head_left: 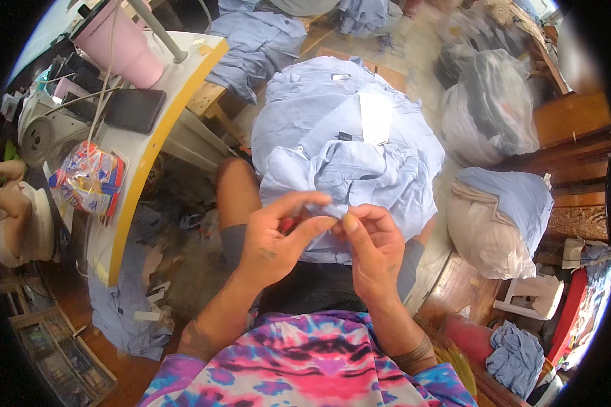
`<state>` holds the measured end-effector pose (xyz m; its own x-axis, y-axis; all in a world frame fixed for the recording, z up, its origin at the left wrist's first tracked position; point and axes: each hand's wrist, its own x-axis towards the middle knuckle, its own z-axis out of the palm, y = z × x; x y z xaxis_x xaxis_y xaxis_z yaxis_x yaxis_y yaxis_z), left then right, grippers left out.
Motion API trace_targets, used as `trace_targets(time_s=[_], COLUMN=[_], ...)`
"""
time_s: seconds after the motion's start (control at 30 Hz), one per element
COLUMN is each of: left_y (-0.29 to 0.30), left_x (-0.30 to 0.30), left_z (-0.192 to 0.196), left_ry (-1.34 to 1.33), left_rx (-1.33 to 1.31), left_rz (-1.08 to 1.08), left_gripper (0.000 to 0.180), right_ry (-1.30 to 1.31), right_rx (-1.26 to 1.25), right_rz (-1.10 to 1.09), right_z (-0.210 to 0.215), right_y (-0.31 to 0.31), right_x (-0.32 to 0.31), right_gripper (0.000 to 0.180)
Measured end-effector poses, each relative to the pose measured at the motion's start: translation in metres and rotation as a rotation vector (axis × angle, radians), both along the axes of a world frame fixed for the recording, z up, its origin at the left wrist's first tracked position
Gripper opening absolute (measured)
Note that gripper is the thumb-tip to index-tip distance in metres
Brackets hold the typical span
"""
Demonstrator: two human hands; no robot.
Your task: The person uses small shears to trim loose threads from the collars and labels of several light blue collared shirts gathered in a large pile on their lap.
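At the far left, a white desk with a yellow edge carries a pink tumbler, a dark phone lying flat and, nearer the person, a clear bag of colourful packets. To its right, a heap of pale blue shirts rests on the person's lap, reaching from the knees up toward the floor beyond. The left hand lies against the near edge of the heap, its fingers curled almost closed, pinching a fold of blue cloth, with something small and red just showing under the palm. Touching it, the right hand has thumb and forefinger pressed together on the same fold. Further right stand a clear plastic bag of dark cloth and a sack of beige and blue cloth, well apart from the hands.
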<state>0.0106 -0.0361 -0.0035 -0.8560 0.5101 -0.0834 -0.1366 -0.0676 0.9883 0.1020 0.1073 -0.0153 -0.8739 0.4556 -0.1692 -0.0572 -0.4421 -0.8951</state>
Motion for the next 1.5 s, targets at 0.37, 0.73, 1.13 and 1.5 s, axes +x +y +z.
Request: trace_targets(time_s=[0.37, 0.73, 1.13, 1.5], left_y=[-0.047, 0.011, 0.049, 0.039], left_x=[-0.023, -0.018, -0.008, 0.014], left_z=[0.008, -0.009, -0.029, -0.02], left_ry=[0.342, 0.388, 0.628, 0.706], left_rx=[-0.335, -0.331, -0.163, -0.18], left_rz=[-0.109, -0.011, -0.068, 0.036], left_gripper=[0.014, 0.023, 0.024, 0.028], right_ry=[-0.316, -0.327, -0.121, -0.126], right_rx=[0.108, 1.075, 0.324, -0.277], right_rz=[-0.025, -0.075, -0.186, 0.127], right_z=[-0.015, -0.028, -0.014, -0.006], right_y=[0.012, 0.059, 0.045, 0.054], right_x=[0.015, -0.017, 0.017, 0.02], right_gripper=[0.03, 0.038, 0.014, 0.021])
